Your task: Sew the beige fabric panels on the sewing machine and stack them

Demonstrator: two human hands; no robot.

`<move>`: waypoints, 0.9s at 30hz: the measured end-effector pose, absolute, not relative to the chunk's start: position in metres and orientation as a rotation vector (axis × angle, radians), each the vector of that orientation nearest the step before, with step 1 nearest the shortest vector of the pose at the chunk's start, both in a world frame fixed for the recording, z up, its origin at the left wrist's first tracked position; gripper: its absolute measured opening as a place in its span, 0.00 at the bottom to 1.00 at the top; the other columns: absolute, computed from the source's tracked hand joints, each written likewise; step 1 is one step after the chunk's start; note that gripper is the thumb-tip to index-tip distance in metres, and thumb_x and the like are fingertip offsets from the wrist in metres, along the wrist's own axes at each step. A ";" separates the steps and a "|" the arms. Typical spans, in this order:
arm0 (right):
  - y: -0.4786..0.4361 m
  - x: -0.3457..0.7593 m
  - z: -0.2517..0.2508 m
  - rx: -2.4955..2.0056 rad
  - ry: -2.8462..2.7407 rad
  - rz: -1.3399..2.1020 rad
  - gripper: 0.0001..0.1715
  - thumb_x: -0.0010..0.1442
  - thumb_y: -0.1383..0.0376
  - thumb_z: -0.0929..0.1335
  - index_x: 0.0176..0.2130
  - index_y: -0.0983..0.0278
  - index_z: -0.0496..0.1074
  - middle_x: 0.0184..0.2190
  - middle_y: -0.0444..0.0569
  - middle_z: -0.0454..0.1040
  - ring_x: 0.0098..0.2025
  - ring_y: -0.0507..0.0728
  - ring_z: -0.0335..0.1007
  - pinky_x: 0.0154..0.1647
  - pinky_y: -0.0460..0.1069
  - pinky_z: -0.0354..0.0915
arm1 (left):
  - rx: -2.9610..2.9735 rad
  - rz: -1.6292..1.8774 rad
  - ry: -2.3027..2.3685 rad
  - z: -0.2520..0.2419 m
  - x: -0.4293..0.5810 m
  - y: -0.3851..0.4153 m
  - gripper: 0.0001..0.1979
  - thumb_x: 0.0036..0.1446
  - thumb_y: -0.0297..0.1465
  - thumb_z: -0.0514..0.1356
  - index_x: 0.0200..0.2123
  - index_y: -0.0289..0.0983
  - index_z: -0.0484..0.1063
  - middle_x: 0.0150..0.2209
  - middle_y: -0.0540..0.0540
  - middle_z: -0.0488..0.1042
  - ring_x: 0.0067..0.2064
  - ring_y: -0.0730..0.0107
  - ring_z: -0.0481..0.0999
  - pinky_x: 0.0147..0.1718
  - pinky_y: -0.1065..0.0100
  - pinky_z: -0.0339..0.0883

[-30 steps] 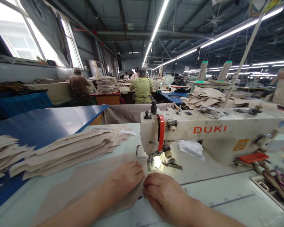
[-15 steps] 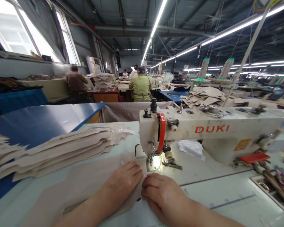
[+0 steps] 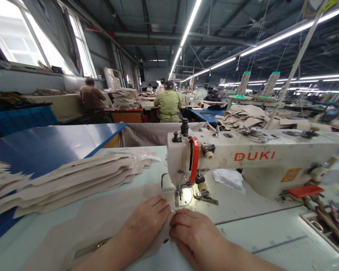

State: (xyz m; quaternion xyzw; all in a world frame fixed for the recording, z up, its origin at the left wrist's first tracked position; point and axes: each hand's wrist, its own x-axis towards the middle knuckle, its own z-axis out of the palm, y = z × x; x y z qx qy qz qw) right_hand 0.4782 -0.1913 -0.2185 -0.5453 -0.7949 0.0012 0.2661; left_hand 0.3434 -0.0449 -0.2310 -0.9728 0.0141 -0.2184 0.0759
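A flat beige fabric piece [image 3: 101,210] lies on the pale table, its right edge up against the presser foot of the sewing machine [image 3: 183,165]. My left hand [image 3: 148,218] rests on that piece, fingers together and curled down onto it just in front of the needle. Close beside it, my right hand [image 3: 194,229] pinches the fabric's right edge; its fingertips are partly hidden. In the fabric, by my left forearm, is a slot with what looks like a zipper [image 3: 92,249] and a small metal part. A dark dot [image 3: 166,241] shows between my hands.
Layered beige fabric pieces [image 3: 73,180] lie behind my left hand. White slips [image 3: 228,178] sit under the machine arm. At right are a red lever-like part [image 3: 306,191] and a tray [image 3: 313,222] with tools. A person in a green top [image 3: 168,103] sits ahead.
Both hands keep their hold on the fabric and have barely moved. More of the slot, with its small metal part, shows beside my left forearm. The view has shifted slightly.
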 end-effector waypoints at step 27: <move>-0.180 0.490 -0.218 -1.837 -2.011 -0.094 0.07 0.63 0.70 0.65 0.40 0.63 0.72 0.36 0.49 0.70 0.41 0.58 0.63 0.46 0.51 0.62 | -2.880 -0.540 0.017 -0.225 0.335 -0.052 0.15 0.58 0.18 0.50 0.41 0.34 0.74 0.41 0.41 0.78 0.43 0.61 0.76 0.46 0.62 0.71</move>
